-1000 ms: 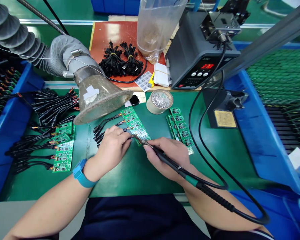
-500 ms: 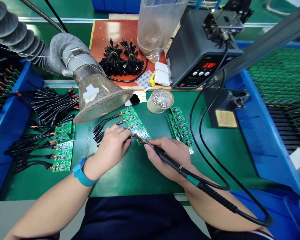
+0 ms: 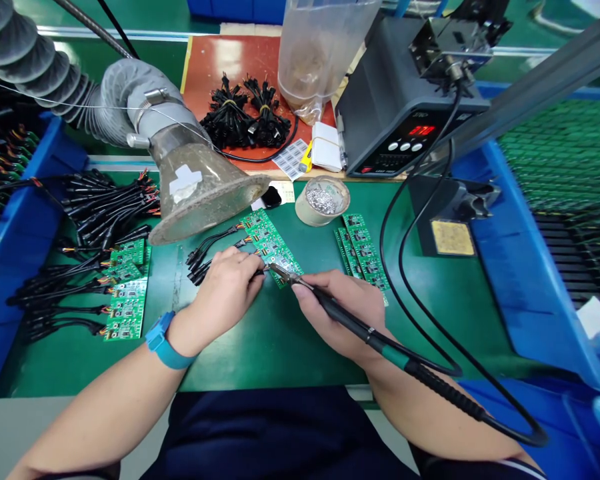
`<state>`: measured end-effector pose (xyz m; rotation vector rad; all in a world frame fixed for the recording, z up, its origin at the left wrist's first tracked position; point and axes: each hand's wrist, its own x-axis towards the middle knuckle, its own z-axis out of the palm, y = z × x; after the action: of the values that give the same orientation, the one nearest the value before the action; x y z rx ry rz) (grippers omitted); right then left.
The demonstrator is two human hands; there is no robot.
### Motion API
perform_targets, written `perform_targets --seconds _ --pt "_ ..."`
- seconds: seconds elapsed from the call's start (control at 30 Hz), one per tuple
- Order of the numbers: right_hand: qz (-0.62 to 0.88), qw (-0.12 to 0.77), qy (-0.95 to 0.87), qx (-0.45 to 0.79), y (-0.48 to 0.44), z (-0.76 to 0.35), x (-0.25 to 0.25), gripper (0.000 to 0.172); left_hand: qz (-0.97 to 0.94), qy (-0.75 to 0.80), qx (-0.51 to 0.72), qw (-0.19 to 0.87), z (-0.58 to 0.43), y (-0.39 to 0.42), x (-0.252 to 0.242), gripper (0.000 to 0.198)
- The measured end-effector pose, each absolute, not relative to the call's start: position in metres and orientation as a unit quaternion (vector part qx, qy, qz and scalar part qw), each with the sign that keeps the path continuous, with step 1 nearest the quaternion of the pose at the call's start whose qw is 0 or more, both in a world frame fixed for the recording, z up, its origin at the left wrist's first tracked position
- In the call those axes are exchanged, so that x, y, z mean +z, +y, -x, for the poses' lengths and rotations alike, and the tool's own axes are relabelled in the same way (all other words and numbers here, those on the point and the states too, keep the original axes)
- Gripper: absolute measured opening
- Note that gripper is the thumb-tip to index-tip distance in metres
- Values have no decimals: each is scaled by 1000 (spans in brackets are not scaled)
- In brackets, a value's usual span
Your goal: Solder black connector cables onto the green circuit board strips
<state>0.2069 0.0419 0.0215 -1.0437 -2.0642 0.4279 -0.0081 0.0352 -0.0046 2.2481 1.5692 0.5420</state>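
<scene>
My right hand point(image 3: 343, 313) is closed around a soldering iron point(image 3: 353, 327), whose metal tip rests over the lower end of a green circuit board panel point(image 3: 275, 243). At the left edge of that panel, my left hand point(image 3: 233, 283) pinches a black cable end, mostly hidden by its fingers. Two black cables point(image 3: 215, 243) are joined to the panel's upper left side by coloured wires. A blue band sits on my left wrist. Whether the iron's tip touches the board I cannot tell.
A fume extractor hood point(image 3: 205, 193) hangs above left. Behind stand a tub of metal shavings point(image 3: 323, 200) and a soldering station point(image 3: 405, 107). More boards point(image 3: 363, 253) lie right; wired boards point(image 3: 125, 310) lie left. Blue bins point(image 3: 500, 267) flank the mat, and the iron's cord loops at right.
Both hands keep nearly the same place at the board. The whole view has shifted very slightly. The iron's tip stays beside the left fingertips.
</scene>
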Motion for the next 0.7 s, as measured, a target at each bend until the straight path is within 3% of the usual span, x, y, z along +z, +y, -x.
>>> perform_targets --seconds 0.5,0.7 --pt "421 397 -797 171 42 -205 23 9 -806 524 248 117 8 34 -10 9" --pt "425 406 -788 182 43 -205 24 9 -804 475 311 175 11 39 -20 10"
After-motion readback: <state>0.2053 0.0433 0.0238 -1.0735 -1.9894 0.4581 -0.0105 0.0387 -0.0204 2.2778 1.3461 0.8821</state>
